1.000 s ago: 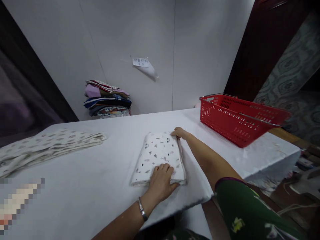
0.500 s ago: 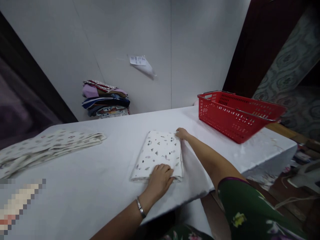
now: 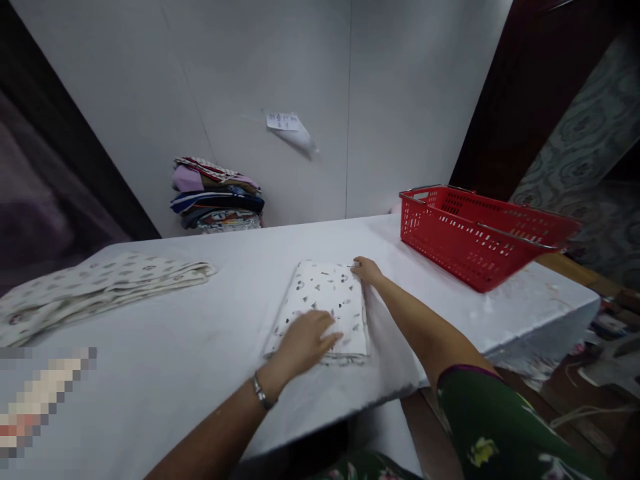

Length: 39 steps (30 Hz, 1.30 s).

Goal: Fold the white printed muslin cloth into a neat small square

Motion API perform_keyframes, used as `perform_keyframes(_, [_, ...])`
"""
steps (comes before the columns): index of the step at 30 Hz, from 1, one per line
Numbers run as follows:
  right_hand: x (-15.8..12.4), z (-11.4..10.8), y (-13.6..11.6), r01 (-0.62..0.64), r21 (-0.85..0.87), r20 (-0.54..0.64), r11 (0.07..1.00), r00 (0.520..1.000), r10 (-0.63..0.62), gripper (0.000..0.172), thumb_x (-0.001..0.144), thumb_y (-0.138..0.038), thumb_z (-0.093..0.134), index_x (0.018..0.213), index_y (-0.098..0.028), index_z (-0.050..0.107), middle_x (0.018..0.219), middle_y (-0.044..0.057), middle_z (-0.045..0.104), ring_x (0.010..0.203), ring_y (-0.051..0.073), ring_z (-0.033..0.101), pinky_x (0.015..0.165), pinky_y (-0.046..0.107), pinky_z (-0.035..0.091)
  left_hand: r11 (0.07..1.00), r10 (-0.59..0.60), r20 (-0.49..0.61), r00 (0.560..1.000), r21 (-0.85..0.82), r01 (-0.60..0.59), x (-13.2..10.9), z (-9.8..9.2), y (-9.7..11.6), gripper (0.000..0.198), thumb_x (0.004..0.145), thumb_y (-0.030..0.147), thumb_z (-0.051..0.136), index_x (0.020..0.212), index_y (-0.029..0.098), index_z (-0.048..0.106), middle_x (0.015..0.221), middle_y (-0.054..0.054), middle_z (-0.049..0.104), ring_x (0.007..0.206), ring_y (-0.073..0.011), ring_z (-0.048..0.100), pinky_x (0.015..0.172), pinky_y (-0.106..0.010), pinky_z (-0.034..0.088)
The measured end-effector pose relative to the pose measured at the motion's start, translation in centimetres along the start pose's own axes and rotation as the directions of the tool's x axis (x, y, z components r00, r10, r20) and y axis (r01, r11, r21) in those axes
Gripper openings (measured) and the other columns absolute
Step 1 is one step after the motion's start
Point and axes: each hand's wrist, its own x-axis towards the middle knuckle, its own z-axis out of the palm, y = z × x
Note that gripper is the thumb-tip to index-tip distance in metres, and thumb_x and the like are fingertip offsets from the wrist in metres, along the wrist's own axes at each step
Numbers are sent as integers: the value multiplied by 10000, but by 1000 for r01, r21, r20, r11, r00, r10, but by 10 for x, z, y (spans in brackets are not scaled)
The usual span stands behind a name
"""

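Observation:
A folded white cloth with small printed figures (image 3: pixel 320 293) lies flat on the white-covered table (image 3: pixel 200 373). Over its lower left part is my left hand (image 3: pixel 305 340), fingers somewhat apart and blurred, with nothing held in it; whether it touches the cloth is unclear. At the cloth's top right corner my right hand (image 3: pixel 367 271) has its fingertips closed on the edge. A silver bracelet is on my left wrist.
A red basket (image 3: pixel 460 233) stands at the table's back right. Another printed cloth (image 3: pixel 110 287) lies at the left. Stacked folded fabrics (image 3: pixel 217 197) rest against the wall, below a taped paper note (image 3: pixel 283 122).
My left hand has moved left and slightly up from the cloth's near edge, and its fingers have spread. My right hand stays at the top right corner. The view has shifted slightly.

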Motion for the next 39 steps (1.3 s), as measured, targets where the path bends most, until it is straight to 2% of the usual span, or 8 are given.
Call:
perform_keyframes(6, [-31, 10, -36, 215, -188, -15, 958, 975, -222, 539, 890, -346, 493, 1392, -191, 372, 1464, 120, 311, 1356, 245, 235, 1078, 371, 212, 897, -420, -84, 904, 111, 427, -4, 14, -64, 532, 847, 495, 461, 1315, 241, 452, 1462, -109, 354, 1351, -316, 282, 1050, -496, 282])
perform_keyframes(12, [-60, 51, -37, 301, -406, 220, 863, 949, -227, 677, 919, -577, 273, 1440, -145, 284, 1524, 120, 164, 1400, 266, 71, 1099, 486, 65, 887, -450, -36, 892, 98, 451, -12, 27, -64, 554, 885, 490, 374, 1379, 239, 381, 1513, -80, 250, 1371, -321, 239, 1065, -484, 274])
perform_keyframes(20, [-84, 42, -39, 306, -446, 176, 841, 951, -252, 699, 918, -597, 257, 1453, -148, 251, 1528, 135, 135, 1403, 268, 49, 1095, 492, 61, 897, -429, -78, 900, 82, 435, -16, 15, -49, 587, 857, 510, 416, 1377, 239, 389, 1512, -89, 246, 1401, -306, 150, 1101, -565, 139])
perform_keyframes(24, [-104, 49, -31, 342, -425, 197, 838, 939, -283, 668, 923, -571, 282, 1432, -140, 303, 1520, 126, 176, 1400, 276, 78, 1099, 496, 52, 916, -402, 48, 914, 32, 401, -21, 18, -42, 595, 873, 534, 351, 1394, 246, 358, 1524, -53, 215, 1410, -274, 129, 1092, -550, 189])
perform_keyframes(28, [-115, 47, -25, 279, -308, 162, 910, 957, -239, 638, 905, -524, 376, 1409, -134, 354, 1527, 128, 139, 1403, 292, 48, 1107, 494, 60, 886, -456, 14, 890, -81, 456, -23, 13, -49, 613, 867, 531, 372, 1364, 174, 407, 1522, -84, 218, 1406, -247, 152, 1109, -422, 224])
perform_keyframes(31, [-127, 42, -14, 114, -44, 19, 992, 993, -113, 693, 866, -482, 457, 1427, -101, 315, 1524, 140, 140, 1402, 279, 81, 1121, 435, 144, 770, -623, -56, 780, -215, 600, -24, 5, -59, 560, 868, 490, 396, 1287, 127, 474, 1423, -144, 408, 1304, -251, 381, 1033, -355, 339])
perform_keyframes(34, [-138, 37, -1, -43, 336, -30, 941, 998, 56, 759, 795, -420, 553, 1445, -137, 282, 1440, 123, 364, 1314, 271, 347, 1060, 390, 327, 659, -723, 45, 690, -254, 708, -19, 0, -67, 510, 813, 475, 498, 1190, 133, 526, 1192, -137, 615, 1037, -251, 600, 839, -323, 458])
perform_keyframes(39, [-149, 42, 1, -91, 622, 29, 778, 995, 93, 852, 664, -277, 676, 1427, -149, 319, 1147, 92, 626, 1020, 266, 597, 871, 384, 496, 687, -694, 92, 714, -215, 695, -3, -20, -80, 427, 739, 352, 595, 1107, 137, 569, 1073, -102, 673, 891, -203, 648, 710, -248, 471])
